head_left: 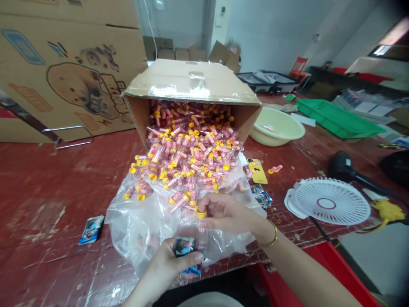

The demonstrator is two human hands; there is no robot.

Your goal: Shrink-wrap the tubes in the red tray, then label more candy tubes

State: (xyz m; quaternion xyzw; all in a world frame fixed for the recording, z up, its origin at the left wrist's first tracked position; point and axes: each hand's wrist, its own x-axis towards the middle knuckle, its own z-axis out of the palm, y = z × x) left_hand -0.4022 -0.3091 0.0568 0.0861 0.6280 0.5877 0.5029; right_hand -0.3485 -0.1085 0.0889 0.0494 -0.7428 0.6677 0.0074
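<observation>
My left hand is closed around small dark-and-blue printed packets, with the lower end of a clear plastic tube beside its thumb. At the top of that tube, the fingers of my right hand pinch the yellow cap. Whether the cap is loose or seated, I cannot tell. Just beyond the hands, a heap of clear tubes with yellow caps and pink contents spills from a tipped cardboard box onto a clear plastic sheet.
A loose packet lies to the left, and more packets lie right of the sheet. Farther right are a yellow phone, a pale basin, a white fan, a black handheld device and a green tray.
</observation>
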